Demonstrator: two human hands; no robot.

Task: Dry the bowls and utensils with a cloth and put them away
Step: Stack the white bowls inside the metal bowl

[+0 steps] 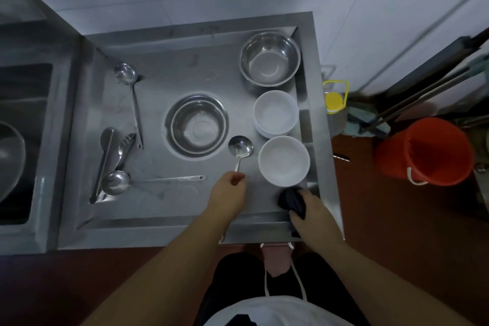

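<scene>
Near the lower centre of the frame, the left hand (229,193) grasps the handle end of a shiny steel ladle (240,149), its long axis near-vertical, bowl pointing up-frame, while the right hand (313,213) clutches a dark crumpled cloth (292,201).

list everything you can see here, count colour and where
steel bowls: 2, silver, one at the tray's far right corner, one at its centre
white bowls: 2 or more, right side, the far one looks stacked
ladles: 3, silver, one held, two at left
tongs: 1, silver, left
cloth: 1, dark, near right
steel tray: 1, grey
bucket: 1, red-orange, floor at right
jug: 1, yellow cap, floor
left hand: holds ladle handle
right hand: grips cloth
</scene>
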